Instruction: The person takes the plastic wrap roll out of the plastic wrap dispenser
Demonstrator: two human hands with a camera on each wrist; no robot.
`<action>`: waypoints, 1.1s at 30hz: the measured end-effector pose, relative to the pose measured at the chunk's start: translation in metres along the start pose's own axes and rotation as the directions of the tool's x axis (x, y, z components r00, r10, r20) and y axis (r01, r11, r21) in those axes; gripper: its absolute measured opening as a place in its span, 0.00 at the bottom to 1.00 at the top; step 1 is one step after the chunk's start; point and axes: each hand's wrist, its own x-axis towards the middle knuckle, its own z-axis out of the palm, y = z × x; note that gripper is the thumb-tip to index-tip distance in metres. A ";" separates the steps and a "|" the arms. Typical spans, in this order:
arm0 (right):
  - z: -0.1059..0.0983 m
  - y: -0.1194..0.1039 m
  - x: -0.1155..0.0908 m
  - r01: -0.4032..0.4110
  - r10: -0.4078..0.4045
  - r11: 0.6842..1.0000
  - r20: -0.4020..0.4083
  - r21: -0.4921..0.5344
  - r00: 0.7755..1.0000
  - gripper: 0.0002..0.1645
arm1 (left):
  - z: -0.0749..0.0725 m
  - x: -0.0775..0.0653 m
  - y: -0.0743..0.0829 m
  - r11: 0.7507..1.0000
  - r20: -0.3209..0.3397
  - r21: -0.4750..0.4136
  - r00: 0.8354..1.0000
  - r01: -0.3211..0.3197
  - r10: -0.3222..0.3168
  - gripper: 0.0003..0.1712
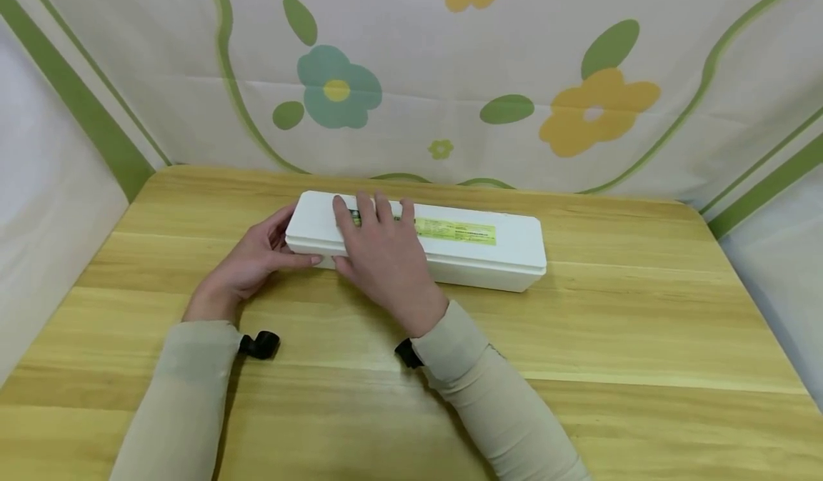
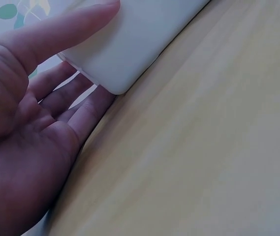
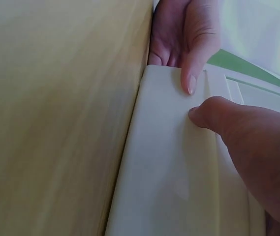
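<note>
A long white lidded box (image 1: 476,266) lies on the wooden table, with a yellow-green label (image 1: 456,231) along its lid (image 1: 521,234). My left hand (image 1: 253,259) holds the box's left end, thumb on the front wall and fingers around the end. In the left wrist view, the fingers (image 2: 56,93) reach behind the box's corner. My right hand (image 1: 388,252) lies across the lid, gripping the box over its width. Its fingertips are at the far edge and cover part of the label. The right thumb (image 3: 213,115) presses the front wall, close to the left thumb (image 3: 194,73).
The wooden table (image 1: 611,331) extends around the box on all sides. Behind it hangs a white curtain (image 1: 411,73) with flowers and green lines. A black wrist mount (image 1: 260,345) sticks out from the left sleeve, and another black mount (image 1: 408,354) from the right.
</note>
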 end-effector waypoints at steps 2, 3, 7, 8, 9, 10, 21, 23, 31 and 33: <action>0.001 0.000 0.000 0.002 -0.002 1.000 -0.018 -0.004 1.000 0.42 | 0.001 0.000 0.001 1.000 -0.008 0.003 1.000 0.003 -0.003 0.58; 0.001 -0.001 0.000 0.000 0.000 1.000 -0.028 0.000 1.000 0.41 | 0.001 0.000 0.001 1.000 -0.011 0.004 1.000 0.004 -0.004 0.58; 0.003 -0.004 0.001 -0.018 0.019 1.000 -0.048 0.019 0.999 0.38 | 0.001 0.001 0.001 1.000 -0.023 0.011 1.000 0.003 -0.002 0.58; 0.003 -0.004 0.001 -0.024 0.025 0.999 -0.048 0.023 0.999 0.37 | 0.001 0.001 0.001 1.000 -0.023 0.010 1.000 0.002 -0.002 0.58; 0.003 -0.005 0.001 -0.029 0.030 0.999 -0.045 0.026 0.999 0.37 | 0.002 0.001 0.001 1.000 -0.024 0.010 1.000 0.001 -0.001 0.57; 0.003 -0.005 0.001 -0.031 0.032 0.999 -0.044 0.027 0.999 0.37 | 0.002 0.002 0.001 1.000 -0.026 0.008 1.000 0.001 -0.001 0.57; 0.004 0.000 0.001 0.000 0.001 1.000 -0.036 0.017 0.999 0.39 | -0.002 0.002 0.002 1.000 -0.009 0.003 1.000 0.013 -0.013 0.57; 0.005 0.000 0.001 0.002 -0.002 1.000 -0.030 0.024 1.000 0.39 | -0.005 0.002 0.000 1.000 0.003 0.000 1.000 0.010 -0.010 0.57; 0.006 0.000 0.002 0.009 -0.008 1.000 -0.034 0.022 0.999 0.39 | -0.007 0.004 -0.002 1.000 0.027 -0.024 1.000 -0.010 0.011 0.57; 0.007 0.000 0.001 0.013 -0.012 1.000 -0.043 0.010 0.999 0.39 | -0.007 0.004 -0.002 1.000 0.024 -0.027 1.000 -0.010 0.011 0.57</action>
